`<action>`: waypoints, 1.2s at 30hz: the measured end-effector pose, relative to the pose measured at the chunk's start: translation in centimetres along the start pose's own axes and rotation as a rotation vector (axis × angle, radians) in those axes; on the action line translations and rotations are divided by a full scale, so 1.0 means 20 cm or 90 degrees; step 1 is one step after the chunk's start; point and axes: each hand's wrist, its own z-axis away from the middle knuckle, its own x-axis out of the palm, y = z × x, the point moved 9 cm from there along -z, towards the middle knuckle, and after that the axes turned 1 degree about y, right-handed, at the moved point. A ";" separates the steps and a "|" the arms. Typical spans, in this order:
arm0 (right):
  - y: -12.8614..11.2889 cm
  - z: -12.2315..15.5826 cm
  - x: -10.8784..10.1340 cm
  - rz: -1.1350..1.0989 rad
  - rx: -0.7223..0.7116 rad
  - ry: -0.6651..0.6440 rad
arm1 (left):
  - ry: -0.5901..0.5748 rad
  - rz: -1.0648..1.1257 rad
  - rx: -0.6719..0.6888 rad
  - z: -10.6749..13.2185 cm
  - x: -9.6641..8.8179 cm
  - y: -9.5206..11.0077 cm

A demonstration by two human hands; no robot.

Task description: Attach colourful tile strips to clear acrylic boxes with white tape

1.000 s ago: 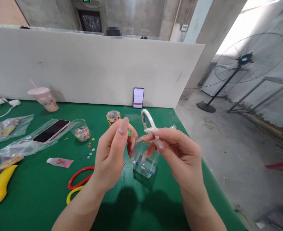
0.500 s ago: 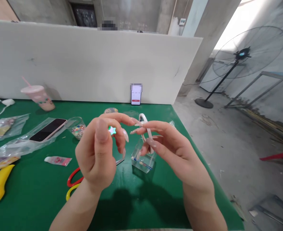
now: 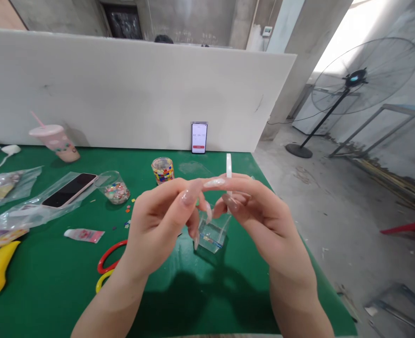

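Above the green table point(image 3: 52, 281), the right hand point(image 3: 263, 216) grips a white ring point(image 3: 229, 164), newly edge-on, the left hand point(image 3: 161, 225) a green piece point(image 3: 197, 202).

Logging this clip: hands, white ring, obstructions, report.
Right hand pinching white ring, edge-on. Left hand pinching small green piece, mostly hidden. Clear box below, partly blocked by fingers.

Toward the green table's point(image 3: 242, 310) right edge, the right hand point(image 3: 263, 218) pinches a white ring point(image 3: 229, 164); just beside it, the left hand point(image 3: 160, 225) holds a small green piece point(image 3: 198, 202). A lit phone point(image 3: 199, 138) stands at the far edge.
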 end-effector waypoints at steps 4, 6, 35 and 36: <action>0.02 0.01 -0.01 0.005 0.012 -0.008 | -0.060 0.016 -0.011 0.01 0.05 0.01; 0.03 0.01 -0.02 -0.013 0.027 0.003 | -0.069 0.038 -0.024 0.01 0.05 0.01; -0.13 0.13 -0.03 0.235 -0.005 0.031 | -0.221 -0.102 0.039 0.01 0.13 0.02; -0.13 0.13 -0.03 0.232 -0.005 0.031 | -0.219 -0.124 0.060 0.01 0.13 0.03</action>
